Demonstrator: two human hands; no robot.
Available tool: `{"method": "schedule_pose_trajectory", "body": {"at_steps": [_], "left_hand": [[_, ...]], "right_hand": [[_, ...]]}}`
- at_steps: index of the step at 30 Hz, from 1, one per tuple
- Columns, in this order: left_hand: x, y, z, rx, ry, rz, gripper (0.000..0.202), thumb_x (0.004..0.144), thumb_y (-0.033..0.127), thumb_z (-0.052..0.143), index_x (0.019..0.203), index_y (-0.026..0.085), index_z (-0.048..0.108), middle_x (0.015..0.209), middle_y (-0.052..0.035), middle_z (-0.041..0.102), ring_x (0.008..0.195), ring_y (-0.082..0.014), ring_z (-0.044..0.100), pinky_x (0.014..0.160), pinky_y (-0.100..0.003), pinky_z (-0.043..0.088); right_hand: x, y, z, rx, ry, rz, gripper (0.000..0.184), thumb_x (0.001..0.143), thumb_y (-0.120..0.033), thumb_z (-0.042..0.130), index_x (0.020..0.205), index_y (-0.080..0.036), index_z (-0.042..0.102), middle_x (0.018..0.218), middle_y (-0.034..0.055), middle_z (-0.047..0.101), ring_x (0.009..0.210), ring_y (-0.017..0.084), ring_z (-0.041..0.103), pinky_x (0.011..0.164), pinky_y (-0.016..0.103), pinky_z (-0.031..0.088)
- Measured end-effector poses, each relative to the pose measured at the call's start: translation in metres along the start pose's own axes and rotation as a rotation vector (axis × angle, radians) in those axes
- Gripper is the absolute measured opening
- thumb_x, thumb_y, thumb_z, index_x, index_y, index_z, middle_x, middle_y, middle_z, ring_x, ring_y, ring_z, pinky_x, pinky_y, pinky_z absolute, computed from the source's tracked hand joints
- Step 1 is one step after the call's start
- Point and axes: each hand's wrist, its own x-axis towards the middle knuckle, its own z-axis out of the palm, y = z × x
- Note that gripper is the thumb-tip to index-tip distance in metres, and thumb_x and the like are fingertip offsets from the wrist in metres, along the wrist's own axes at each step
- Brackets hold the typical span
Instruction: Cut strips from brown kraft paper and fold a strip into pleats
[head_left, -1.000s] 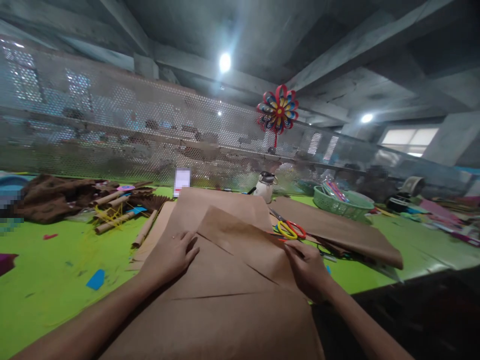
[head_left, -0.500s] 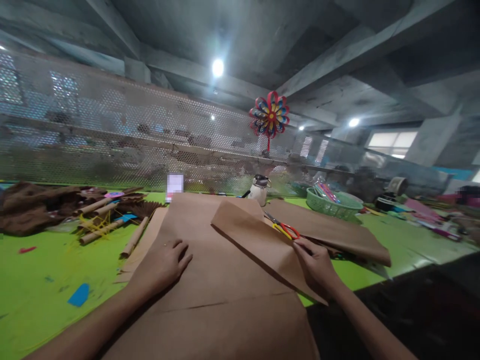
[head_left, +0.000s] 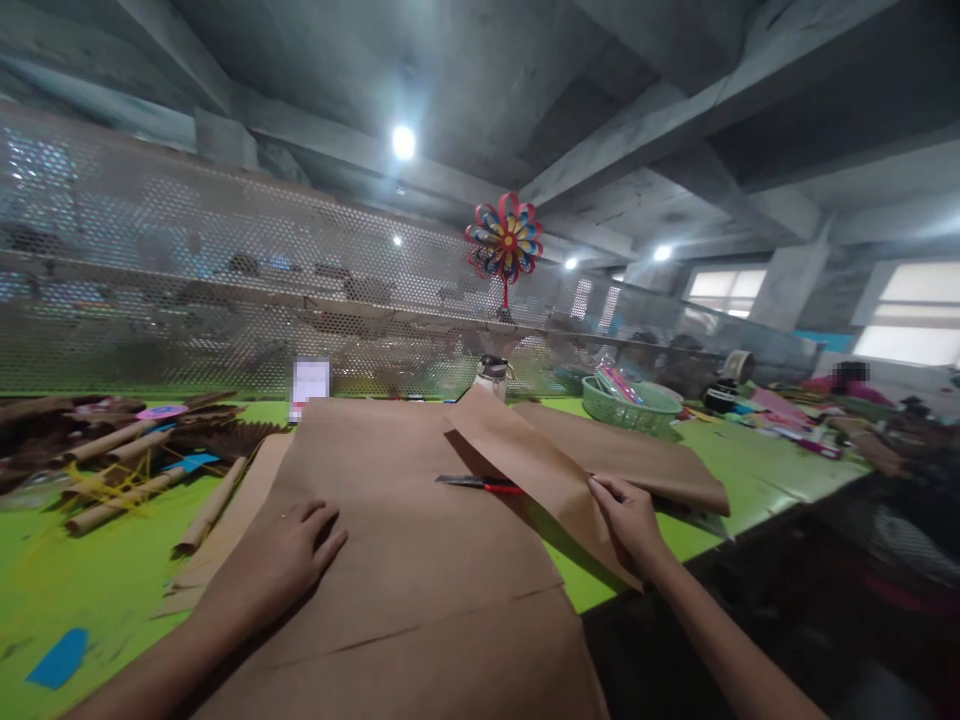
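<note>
A large sheet of brown kraft paper lies spread over the green table. My left hand rests flat on its left part, fingers stretched out. My right hand pinches the right edge of a raised brown paper flap, which stands tilted above the sheet. Under the lifted flap, a pair of scissors with a red handle lies on the paper.
Rolled brown paper tubes and scraps lie at the left. A green basket and more brown paper sit at the right. A perforated metal screen backs the table, with a paper pinwheel on it. Another person sits far right.
My right hand has lifted the paper flap up and to the right, uncovering the scissors beneath. The camera has turned to the right. My left hand stays flat on the sheet.
</note>
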Motion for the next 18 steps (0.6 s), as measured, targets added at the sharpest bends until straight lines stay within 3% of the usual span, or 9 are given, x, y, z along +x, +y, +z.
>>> {"method": "schedule_pose_trajectory", "body": {"at_steps": [18], "left_hand": [[0.002, -0.002, 0.000, 0.002, -0.003, -0.005, 0.057, 0.085, 0.055, 0.031, 0.108, 0.015, 0.064, 0.116, -0.0127, 0.060, 0.102, -0.0282, 0.056, 0.092, -0.039, 0.040]], "right_hand": [[0.006, 0.019, -0.013, -0.090, 0.069, 0.121, 0.036, 0.072, -0.042, 0.052, 0.080, -0.010, 0.069, 0.080, 0.0113, 0.071, 0.075, 0.024, 0.063, 0.070, 0.033, 0.047]]}}
